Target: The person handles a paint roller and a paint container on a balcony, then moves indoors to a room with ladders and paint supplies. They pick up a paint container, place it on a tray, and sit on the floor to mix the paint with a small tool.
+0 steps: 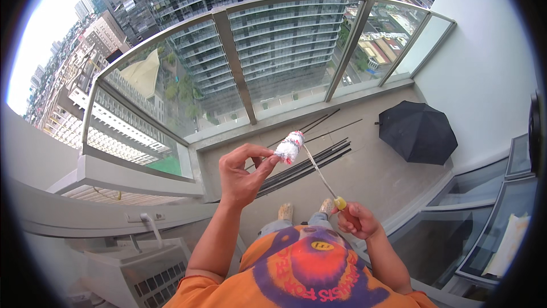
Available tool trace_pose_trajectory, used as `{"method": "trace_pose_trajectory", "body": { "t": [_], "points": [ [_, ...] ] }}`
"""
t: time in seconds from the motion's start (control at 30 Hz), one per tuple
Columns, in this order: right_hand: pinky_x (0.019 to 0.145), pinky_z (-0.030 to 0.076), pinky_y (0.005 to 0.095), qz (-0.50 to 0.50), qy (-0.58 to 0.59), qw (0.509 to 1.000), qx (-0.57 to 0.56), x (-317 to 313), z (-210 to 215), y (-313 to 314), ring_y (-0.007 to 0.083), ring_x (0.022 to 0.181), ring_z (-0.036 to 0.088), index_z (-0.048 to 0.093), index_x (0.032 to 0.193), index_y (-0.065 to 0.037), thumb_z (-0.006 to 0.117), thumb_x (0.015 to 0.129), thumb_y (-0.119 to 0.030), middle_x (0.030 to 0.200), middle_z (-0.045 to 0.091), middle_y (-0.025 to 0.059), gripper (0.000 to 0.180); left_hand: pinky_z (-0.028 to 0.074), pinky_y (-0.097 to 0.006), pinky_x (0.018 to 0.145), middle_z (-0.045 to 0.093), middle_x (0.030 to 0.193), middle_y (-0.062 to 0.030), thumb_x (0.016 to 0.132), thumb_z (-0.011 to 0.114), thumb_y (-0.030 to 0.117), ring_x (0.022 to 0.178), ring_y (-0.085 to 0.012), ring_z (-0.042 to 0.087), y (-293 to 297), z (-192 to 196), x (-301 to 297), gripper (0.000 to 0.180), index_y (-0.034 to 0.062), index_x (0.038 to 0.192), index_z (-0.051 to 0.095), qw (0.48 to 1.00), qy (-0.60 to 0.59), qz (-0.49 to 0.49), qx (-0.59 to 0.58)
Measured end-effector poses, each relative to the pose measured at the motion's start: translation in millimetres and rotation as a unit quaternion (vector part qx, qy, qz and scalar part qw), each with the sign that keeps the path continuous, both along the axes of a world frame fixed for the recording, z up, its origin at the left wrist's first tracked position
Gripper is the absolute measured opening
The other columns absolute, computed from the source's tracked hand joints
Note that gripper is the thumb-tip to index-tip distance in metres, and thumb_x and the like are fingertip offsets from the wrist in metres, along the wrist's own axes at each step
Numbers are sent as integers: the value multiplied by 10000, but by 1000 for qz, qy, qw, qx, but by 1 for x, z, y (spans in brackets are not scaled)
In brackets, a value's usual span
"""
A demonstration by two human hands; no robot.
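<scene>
A small paint roller with a fluffy white sleeve (289, 147), flecked with red and grey, is held up in front of me. Its thin metal rod (320, 174) slants down to a reddish-brown handle (350, 217) with a yellow collar. My right hand (360, 221) is wrapped round that handle. At the roller's other end, the thumb and forefinger of my left hand (244, 172) pinch the near left edge of the sleeve. The left hand's other fingers are curled.
Several long dark rods (302, 166) lie on the balcony floor beyond my feet. An open black umbrella (419, 132) rests at the right. A glass railing (285, 51) runs along the far side. An air-conditioner unit (139, 271) stands lower left, and glass window panels (456, 217) are at the right.
</scene>
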State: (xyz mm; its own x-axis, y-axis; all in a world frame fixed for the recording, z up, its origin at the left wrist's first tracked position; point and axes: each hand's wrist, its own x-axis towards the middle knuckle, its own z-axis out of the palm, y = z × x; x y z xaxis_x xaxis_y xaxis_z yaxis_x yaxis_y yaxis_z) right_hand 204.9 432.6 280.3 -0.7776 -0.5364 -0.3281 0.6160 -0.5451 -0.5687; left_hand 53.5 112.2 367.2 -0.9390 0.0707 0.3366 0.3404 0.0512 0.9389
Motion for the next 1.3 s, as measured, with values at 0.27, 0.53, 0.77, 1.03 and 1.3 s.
{"method": "trace_pose_trajectory", "body": {
  "t": [0.27,0.53,0.77,1.03,1.3],
  "points": [
    [539,362,229,20,0,998,-62,-9,22,-12,70,522,424,557,1324,38,502,1070,-470,666,517,28,571,478,-239,742,697,1011,-76,873,812,31,800,-79,600,5,25,-4,277,-16,1126,711,993,-1,-30,112],
    [530,409,236,64,-11,995,-76,-11,36,-19,86,477,482,538,1341,63,461,1084,-472,666,546,41,599,498,-226,697,680,1028,-67,854,838,35,758,-71,612,13,34,-15,269,6,1103,739,994,21,-15,103],
    [510,417,225,69,-4,994,-87,-8,37,-17,89,466,484,534,1336,91,431,1097,-453,653,549,51,602,512,-225,684,699,990,-79,884,807,27,775,-84,646,16,27,-18,175,-13,1045,751,994,29,1,101],
    [486,407,213,70,1,995,-77,-8,38,-17,87,459,487,525,1342,105,409,1106,-428,647,543,49,594,543,-253,742,718,1027,-88,955,746,101,871,-116,682,11,30,-22,157,-11,1065,754,990,-43,-29,130],
    [428,389,217,85,-3,974,-212,-4,43,-18,91,407,474,491,1347,163,365,1115,-418,627,555,69,637,536,-279,872,720,1122,-94,934,785,211,990,-121,644,10,35,-20,384,35,1266,705,996,71,-40,-35]
  ]
}}
